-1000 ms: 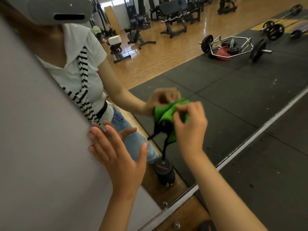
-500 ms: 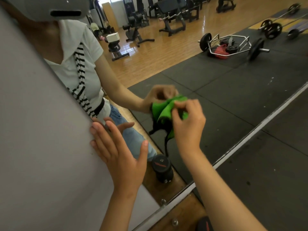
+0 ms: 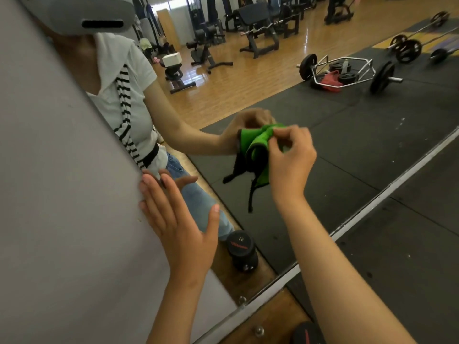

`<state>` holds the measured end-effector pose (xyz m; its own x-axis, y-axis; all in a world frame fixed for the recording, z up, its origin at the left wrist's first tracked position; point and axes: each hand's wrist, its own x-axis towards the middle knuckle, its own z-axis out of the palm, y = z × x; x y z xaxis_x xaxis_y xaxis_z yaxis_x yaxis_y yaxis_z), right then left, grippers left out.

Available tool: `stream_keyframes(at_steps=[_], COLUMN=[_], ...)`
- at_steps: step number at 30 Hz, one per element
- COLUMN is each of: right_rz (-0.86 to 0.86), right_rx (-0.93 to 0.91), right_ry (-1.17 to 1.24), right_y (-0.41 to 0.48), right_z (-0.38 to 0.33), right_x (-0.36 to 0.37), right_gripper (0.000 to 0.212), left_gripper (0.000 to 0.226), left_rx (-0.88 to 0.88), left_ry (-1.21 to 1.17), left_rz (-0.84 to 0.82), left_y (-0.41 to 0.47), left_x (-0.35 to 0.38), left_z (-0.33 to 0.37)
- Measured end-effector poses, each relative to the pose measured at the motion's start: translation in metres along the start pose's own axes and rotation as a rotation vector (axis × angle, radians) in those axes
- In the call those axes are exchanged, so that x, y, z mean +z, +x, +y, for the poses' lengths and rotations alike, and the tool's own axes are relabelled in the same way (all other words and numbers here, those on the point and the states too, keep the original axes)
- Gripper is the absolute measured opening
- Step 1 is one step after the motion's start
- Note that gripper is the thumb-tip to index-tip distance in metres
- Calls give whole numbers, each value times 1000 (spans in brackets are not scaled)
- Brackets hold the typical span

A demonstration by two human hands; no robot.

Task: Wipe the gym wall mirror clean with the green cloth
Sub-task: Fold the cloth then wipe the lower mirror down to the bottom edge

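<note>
The wall mirror fills most of the view and reflects the gym and a person in a white top. My right hand pinches a bunched green cloth with a black edge and holds it against the glass, near the middle of the view. One black-edged corner of the cloth hangs down below the hand. My left hand lies flat with straight, spread fingers where the grey wall meets the mirror's left side, lower left of the cloth.
A metal strip frames the mirror's bottom edge, with black rubber floor mats beside it. A black dumbbell sits on the floor at the bottom. The grey wall takes up the left side.
My right hand has moved the cloth slightly right and up along the glass. The left hand stays flat in the same place.
</note>
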<state>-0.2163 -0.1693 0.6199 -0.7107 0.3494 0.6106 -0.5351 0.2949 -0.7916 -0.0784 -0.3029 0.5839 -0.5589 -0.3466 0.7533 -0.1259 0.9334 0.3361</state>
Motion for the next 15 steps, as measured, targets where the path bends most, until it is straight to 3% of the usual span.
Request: stream_keyframes(at_steps=[6,9,11,15], right_rz=[-150,-5,-17,-335], right_rx=[24,26,0,-2], right_ry=[-36,5,-3,-36], right_y=[-47,0,-1,-91], right_z=[1,0,-3,10], right_x=[-3,-2,-3,-6], right_gripper=[11,9,9,12], left_gripper=[98,98,98,99], left_rx=[-26,-17,-28,-40], left_ry=[-25,-5,-15,-58], left_rz=[23,7,1,10], left_y=[0,0,-2,0], left_x=[1,-1,-2,-1], left_z=[9,6,9,14])
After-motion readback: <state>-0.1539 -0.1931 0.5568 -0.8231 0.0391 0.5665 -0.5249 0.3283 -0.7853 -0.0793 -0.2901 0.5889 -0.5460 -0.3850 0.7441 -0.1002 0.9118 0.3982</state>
